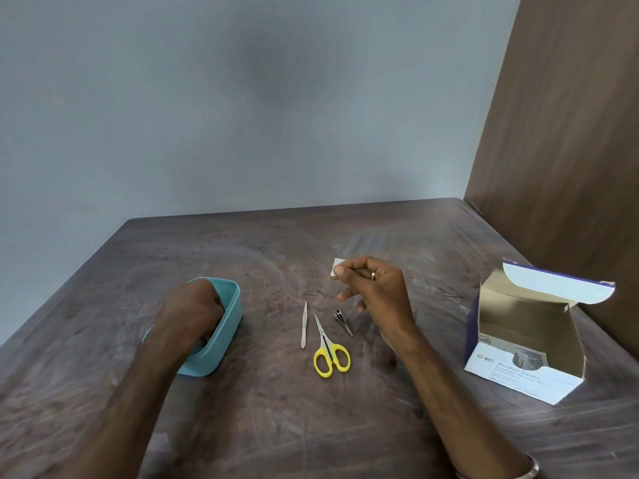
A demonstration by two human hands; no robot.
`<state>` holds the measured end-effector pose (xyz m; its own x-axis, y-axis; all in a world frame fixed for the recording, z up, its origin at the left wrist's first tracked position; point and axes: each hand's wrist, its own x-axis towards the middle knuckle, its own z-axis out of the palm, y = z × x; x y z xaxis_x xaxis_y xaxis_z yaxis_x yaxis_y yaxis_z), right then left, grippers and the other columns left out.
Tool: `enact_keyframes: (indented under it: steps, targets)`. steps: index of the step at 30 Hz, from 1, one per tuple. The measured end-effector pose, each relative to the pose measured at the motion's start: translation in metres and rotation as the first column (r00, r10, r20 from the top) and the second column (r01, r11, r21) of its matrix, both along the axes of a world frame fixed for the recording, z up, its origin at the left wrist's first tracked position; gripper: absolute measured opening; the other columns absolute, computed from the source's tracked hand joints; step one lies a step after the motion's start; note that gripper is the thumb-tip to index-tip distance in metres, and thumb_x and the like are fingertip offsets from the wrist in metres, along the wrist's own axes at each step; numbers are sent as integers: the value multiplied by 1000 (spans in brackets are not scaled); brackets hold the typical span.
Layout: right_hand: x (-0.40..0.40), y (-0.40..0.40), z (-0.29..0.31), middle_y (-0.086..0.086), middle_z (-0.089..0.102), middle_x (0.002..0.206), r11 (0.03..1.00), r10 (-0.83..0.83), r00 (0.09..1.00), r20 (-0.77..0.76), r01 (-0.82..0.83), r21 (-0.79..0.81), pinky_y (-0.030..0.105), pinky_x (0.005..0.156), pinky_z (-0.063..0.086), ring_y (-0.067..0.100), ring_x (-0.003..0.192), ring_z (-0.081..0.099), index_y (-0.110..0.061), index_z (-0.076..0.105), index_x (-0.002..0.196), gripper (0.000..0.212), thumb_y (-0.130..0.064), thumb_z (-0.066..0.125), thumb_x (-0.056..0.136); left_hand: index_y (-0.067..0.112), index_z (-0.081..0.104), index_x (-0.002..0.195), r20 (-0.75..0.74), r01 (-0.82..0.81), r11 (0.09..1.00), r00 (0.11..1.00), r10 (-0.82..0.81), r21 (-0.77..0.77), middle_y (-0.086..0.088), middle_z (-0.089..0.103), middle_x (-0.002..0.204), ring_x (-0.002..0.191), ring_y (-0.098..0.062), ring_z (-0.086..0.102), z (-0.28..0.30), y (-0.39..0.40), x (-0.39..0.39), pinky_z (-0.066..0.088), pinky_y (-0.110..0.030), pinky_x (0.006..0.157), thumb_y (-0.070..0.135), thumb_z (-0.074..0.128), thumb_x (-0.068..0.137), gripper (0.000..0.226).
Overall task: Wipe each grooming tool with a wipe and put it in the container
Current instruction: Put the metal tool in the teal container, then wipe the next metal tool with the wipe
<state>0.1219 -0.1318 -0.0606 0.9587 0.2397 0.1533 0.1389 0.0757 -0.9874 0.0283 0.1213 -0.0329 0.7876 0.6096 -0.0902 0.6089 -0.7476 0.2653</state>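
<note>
left hand [193, 305] reaches into tub [228, 326], grip hidden | right hand [373, 288] pinches wipe [337, 267] | scissors [330, 350] likely light, stiff, slippery; take by yellow loops

Brand mark: "BD", beside a small round red logo, on the front panel of the open white-and-purple cardboard box [518, 373] at the right of the dark wooden table [276, 426].
Product name: "Alcohol Swabs", printed in dark letters just right of the brand mark on the same front panel.
Second line: a smaller line under the product name, seemingly also about alcohol, too blurred to read for certain.
Fine print: further small lines lower on that panel, too small to read.
Panel picture: a dark bluish graphic to the right of the name; no words can be made out in it.
</note>
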Motion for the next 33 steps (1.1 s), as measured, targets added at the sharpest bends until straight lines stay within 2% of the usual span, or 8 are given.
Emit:
enact_keyframes:
  steps: [4,7,11,15,19,25,29,33]
  targets:
    - [-1,0,1,2,79,85,1000,3,1000,15,-3,-14,25,46,34,28,63,72,-11,74,87,8,-19,75,88,10,79,83,3,2,1000,1000,-2,2,-3,70,67,56,-16,65,3,-2,-3,48,-24,50,4,61,82,19]
    - [-2,0,1,3,79,85,1000,0,1000,11,0,-8,24,45,34,27,61,71,-11,74,86,6,-17,75,87,9,79,85,6,-3,1000,1000,3,-4,-5,71,69,57,-18,68,7,-5,-5,58,-30,57,5,61,83,19]
    - [-2,0,2,10,78,87,1000,-5,1000,6,5,31,15,41,39,31,61,68,-8,74,85,3,-9,76,85,10,78,80,66,-4,1000,998,5,-14,-6,73,66,57,-21,70,19,-12,-13,62,-36,63,14,69,85,12]
    - [0,1,1,18,76,94,998,-32,999,-3,32,51,12,39,39,27,54,66,-4,72,86,9,1,78,81,10,76,86,286,-39,979,958,-19,199,-12,74,82,71,-27,65,39,-30,-24,52,-35,68,24,68,91,17]
    - [0,1,1,18,76,93,998,-50,999,21,49,49,11,39,40,16,54,67,-2,72,90,10,3,76,82,13,76,99,520,53,974,839,-163,221,-9,75,92,73,-19,62,51,-64,-24,50,-32,72,27,68,91,18]
    - [0,0,2,13,76,100,996,-70,997,35,68,50,11,40,40,25,60,65,1,74,91,9,3,75,82,14,77,85,270,229,972,935,-232,40,-6,75,84,76,-21,67,19,-97,11,46,-29,67,42,67,89,30]
    - [-1,0,1,8,77,99,998,-57,997,58,58,-7,11,41,40,18,59,69,-5,75,89,8,0,76,83,10,76,85,163,213,977,964,-210,2,-9,74,83,74,-18,64,-5,-103,29,43,-31,62,43,66,90,35]
    - [-1,0,1,4,77,103,998,-55,996,67,57,-25,10,42,41,23,66,70,-5,76,88,6,0,75,84,12,76,85,138,197,980,971,-194,-7,-5,72,79,71,-14,62,-15,-102,35,42,-27,62,43,69,87,31]
